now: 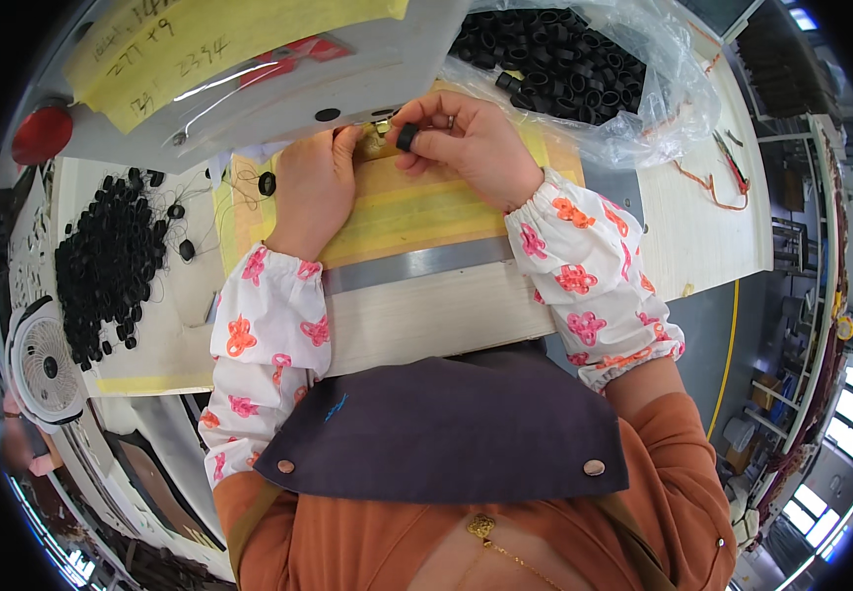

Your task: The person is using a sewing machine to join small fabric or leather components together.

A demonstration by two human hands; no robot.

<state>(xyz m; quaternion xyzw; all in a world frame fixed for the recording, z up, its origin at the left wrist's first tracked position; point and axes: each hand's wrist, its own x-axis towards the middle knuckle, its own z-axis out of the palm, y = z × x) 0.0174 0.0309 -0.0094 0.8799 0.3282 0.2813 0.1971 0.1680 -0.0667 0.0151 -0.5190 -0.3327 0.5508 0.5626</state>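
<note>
Between the thumb and fingers of my right hand (485, 153) is a small black loop (407, 137), pinched just beside the metal foot (381, 126) of a sewing machine (239, 118). My left hand (312, 182) is on the other side of that foot, its thumb pressed against the curled fingers. The machine head covers its fingertips, so anything they hold is hidden. Another black loop (267, 183), with thread trailing from it, lies left of my left wrist. Yellow strips (416, 212) cover the work surface under both hands.
A heap of black loops (111, 256) with loose threads spreads over the table's left side, near a white fan (49, 364). At the far right, a clear plastic bag (682, 98) holds many black loops. Red-handled snips (737, 172) and orange cord (707, 187) lie beyond it.
</note>
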